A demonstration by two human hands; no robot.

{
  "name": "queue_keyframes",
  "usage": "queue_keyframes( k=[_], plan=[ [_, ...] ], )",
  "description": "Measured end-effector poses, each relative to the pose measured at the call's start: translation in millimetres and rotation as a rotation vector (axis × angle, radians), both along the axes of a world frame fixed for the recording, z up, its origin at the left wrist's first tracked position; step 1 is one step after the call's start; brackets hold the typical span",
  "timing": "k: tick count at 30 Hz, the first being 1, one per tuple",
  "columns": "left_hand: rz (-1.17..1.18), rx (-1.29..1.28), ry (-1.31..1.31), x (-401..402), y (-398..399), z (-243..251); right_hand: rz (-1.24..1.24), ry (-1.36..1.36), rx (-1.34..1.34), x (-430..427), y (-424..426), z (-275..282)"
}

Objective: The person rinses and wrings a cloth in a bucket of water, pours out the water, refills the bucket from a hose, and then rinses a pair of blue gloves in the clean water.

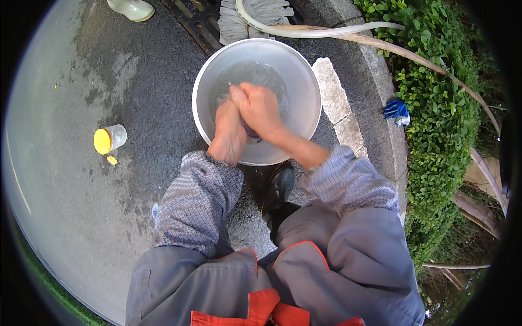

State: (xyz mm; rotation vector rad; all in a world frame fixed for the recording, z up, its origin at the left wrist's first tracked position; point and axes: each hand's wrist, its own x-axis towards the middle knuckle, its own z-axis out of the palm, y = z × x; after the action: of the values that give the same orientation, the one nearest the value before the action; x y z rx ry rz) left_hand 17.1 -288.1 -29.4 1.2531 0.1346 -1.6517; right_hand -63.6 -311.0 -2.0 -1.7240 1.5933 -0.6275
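Note:
In front of me a pale round basin [200,98] stands on the wet pavement with water [261,73] in its bottom. Both of my hands are together inside it, just over the water. My left hand [229,126] is closed, its fingers partly hidden by the other hand. Against it presses my right hand [261,108], also curled shut. A bit of dark, wet cloth [250,129] shows between and below the hands; most of it is hidden by them. The hands look slightly blurred.
A grey strip mop [253,18] lies on a drain grate [200,24], a pale hose [310,31] across it. Left are a yellow-lidded jar [116,136] and a pale boot [132,9]. Right are a curb [387,134], blue glove [395,111] and hedge [440,134]. My black boot [281,183] is near the basin.

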Motion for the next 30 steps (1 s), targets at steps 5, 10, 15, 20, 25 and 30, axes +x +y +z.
queue_keyframes(
  k=[5,10,15,20,25,30],
  plan=[
    [-0.17,0.059,-0.314,2.8,-12.7,26.7,-0.015,0.501,-0.041,-44.3,-39.5,-78.4],
    [-0.025,0.191,-0.303,17.4,-0.1,9.5,0.374,0.62,0.158,-23.2,-35.5,-63.6],
    [-0.113,0.47,-0.068,7.5,-3.2,14.8,0.066,0.095,0.364,-10.3,-19.6,-45.6],
    [0.172,0.026,0.213,20.6,8.4,-50.1,0.136,-0.186,0.406,3.9,28.1,38.1],
    [0.111,-0.014,0.172,-6.8,-8.7,-40.0,-0.056,0.195,-0.055,-2.4,-19.4,-27.7],
    [0.181,0.053,0.183,6.7,-2.0,-14.3,0.058,-0.171,0.091,4.9,25.0,17.6]
  ],
)
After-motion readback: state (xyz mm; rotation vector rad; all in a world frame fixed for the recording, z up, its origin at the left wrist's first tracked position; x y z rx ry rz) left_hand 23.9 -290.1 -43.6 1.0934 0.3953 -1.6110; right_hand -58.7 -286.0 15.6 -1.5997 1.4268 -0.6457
